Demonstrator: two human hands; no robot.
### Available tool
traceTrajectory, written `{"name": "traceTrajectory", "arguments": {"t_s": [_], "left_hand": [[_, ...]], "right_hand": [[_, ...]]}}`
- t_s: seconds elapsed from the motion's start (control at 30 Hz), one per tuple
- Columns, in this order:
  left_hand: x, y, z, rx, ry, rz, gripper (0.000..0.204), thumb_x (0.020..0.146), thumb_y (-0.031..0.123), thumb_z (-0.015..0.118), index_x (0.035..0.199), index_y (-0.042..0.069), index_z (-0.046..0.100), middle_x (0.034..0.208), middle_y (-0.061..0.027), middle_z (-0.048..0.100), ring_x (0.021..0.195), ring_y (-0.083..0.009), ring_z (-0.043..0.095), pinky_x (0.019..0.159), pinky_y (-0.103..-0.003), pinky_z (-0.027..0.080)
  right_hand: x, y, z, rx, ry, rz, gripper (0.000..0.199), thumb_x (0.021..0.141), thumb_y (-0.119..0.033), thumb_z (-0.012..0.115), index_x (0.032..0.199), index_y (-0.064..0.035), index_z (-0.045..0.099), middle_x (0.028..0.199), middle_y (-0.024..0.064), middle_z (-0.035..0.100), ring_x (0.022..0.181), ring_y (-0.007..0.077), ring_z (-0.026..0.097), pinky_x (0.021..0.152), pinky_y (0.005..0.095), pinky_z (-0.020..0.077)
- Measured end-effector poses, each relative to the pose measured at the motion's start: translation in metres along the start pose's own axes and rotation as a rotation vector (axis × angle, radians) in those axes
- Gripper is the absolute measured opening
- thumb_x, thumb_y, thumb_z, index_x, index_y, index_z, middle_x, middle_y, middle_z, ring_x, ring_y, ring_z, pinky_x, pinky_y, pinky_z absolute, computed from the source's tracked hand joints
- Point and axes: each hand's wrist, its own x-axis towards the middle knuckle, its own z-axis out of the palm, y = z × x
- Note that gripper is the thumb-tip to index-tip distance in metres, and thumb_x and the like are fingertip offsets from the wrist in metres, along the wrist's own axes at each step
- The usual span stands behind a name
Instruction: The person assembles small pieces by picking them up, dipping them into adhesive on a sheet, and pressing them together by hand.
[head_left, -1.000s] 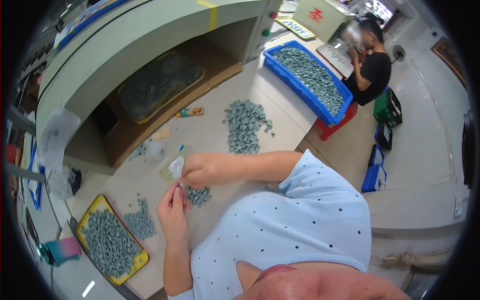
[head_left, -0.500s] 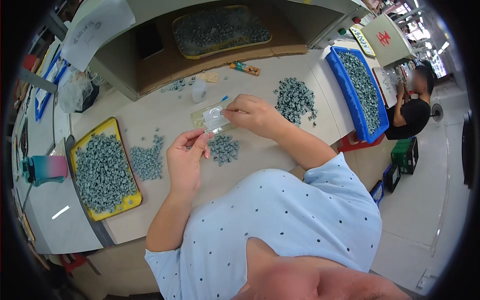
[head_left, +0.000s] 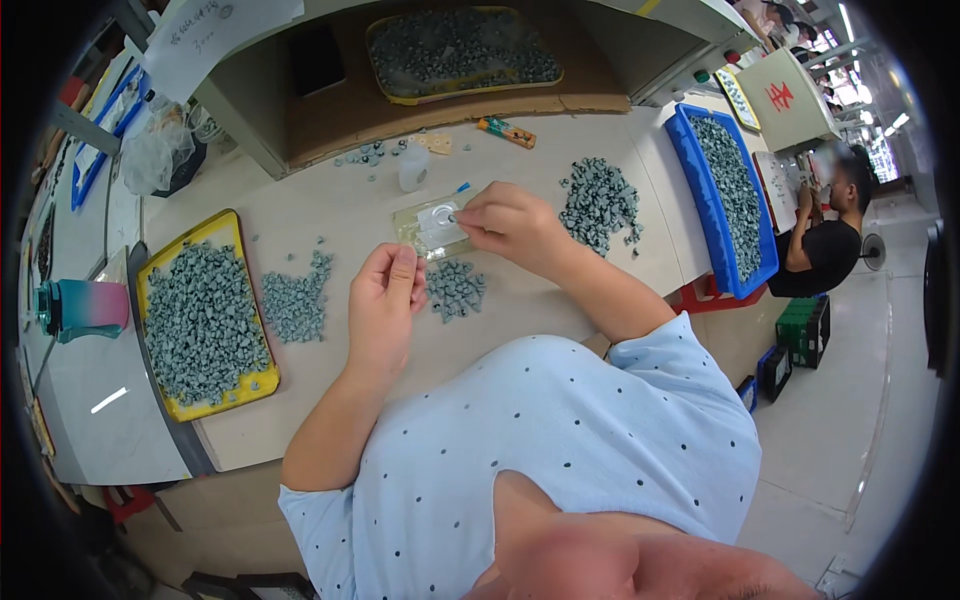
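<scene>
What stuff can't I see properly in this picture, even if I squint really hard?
All in the head view:
- Whether the left hand holds anything: its own curled fingers hide that.
- What the right hand may be pinching by the pale pad: too small and covered by that hand.
- The exact shapes of the pieces in the shelf tray: shadow hides them.

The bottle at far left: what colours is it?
The bottle is teal and pink; see head view.
</scene>
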Motion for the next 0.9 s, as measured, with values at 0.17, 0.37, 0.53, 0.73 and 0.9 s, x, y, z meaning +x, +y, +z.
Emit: {"name": "traceTrajectory", "arguments": {"t_s": [0.17,0.37,0.53,0.73,0.9], "left_hand": [[-0.001,-0.003,-0.003,-0.117,-0.153,-0.093,0.02,0.096,0.019,0.046,0.088,0.001,0.05,0.071,0.0007,0.045,0.058,-0.0053,0.037,0.051,-0.019,0.034],[-0.002,-0.001,0.002,-0.12,-0.158,-0.065,0.016,0.096,0.017,0.046,0.092,0.002,0.049,0.076,-0.0004,0.046,0.064,-0.006,0.039,0.055,-0.021,0.037],[-0.002,0.0,0.003,-0.206,-0.171,-0.116,0.015,0.096,0.017,0.045,0.091,0.004,0.049,0.077,-0.0003,0.045,0.064,-0.0076,0.039,0.055,-0.022,0.036],[-0.003,0.004,0.003,-0.275,-0.248,-0.226,0.022,0.097,0.023,0.042,0.083,0.006,0.045,0.072,0.0011,0.04,0.062,-0.0081,0.035,0.053,-0.022,0.031],[-0.004,0.007,0.003,-0.267,-0.233,-0.284,0.025,0.096,0.023,0.041,0.077,0.008,0.041,0.067,0.0023,0.035,0.059,-0.0077,0.033,0.051,-0.022,0.028]], "right_hand": [[0.004,-0.02,0.003,0.975,0.09,0.939,0.01,0.082,-0.006,0.063,0.086,0.0022,0.059,0.082,0.0068,0.062,0.07,0.0127,0.057,0.063,0.0261,0.0461],[0.006,-0.022,0.0,1.331,0.02,1.095,0.012,0.084,-0.011,0.062,0.085,0.0003,0.058,0.08,0.0066,0.06,0.066,0.01,0.052,0.06,0.0234,0.0424],[0.007,-0.03,0.0,1.217,0.022,1.047,0.008,0.082,-0.006,0.063,0.085,0.0009,0.059,0.081,0.0064,0.061,0.07,0.011,0.055,0.061,0.0231,0.0437],[0.003,-0.032,0.008,0.562,0.149,0.378,0.013,0.071,0.006,0.068,0.082,0.0007,0.063,0.082,0.0094,0.061,0.07,0.0158,0.059,0.061,0.0247,0.0468],[0.006,-0.031,0.01,0.298,0.199,0.046,0.017,0.065,0.007,0.071,0.079,0.0019,0.063,0.082,0.0113,0.06,0.069,0.021,0.06,0.059,0.0275,0.0474]]}}
